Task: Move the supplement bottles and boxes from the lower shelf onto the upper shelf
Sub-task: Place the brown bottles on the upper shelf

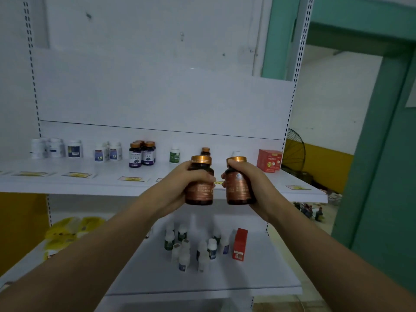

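Above the lower shelf (236, 280), level with upper shelf (94, 184) front edge: left hand (177, 188) clamped on one amber bottle (199, 190), right hand (252, 183) clamped on second amber bottle (238, 188), both upright, side by side, apart. Red box (240, 244), small white bottles (198, 251) below.

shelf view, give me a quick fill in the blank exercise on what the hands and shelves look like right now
1. Each of the hands, left hand and right hand, holds one brown ____.
2. Both held bottles, the left bottle and right bottle, have caps coloured ____.
3. The red box standing alone is on the ____ shelf.
4. The purple-label bottles stand on the ____ shelf.

Missing words: bottle; gold; lower; upper
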